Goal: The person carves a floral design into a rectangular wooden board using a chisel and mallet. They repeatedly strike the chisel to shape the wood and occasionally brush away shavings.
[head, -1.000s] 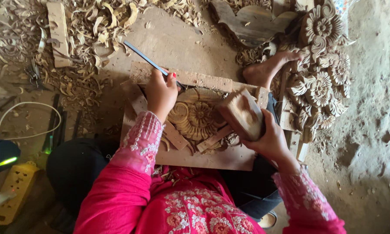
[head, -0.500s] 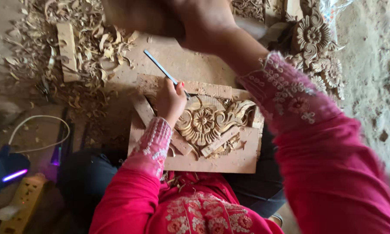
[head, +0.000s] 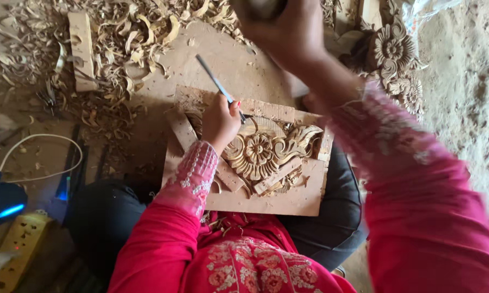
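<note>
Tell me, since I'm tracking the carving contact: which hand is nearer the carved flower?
Left. The left hand holds the chisel at the carved flower edge; the right hand is raised high above it, gripping a wooden mallet.

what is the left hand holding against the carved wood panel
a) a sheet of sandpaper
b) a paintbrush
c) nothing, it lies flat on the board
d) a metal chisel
d: the left hand grips a thin metal chisel whose tip meets the floral carving on the wooden board, while the right hand is raised high, close to the camera.
</note>
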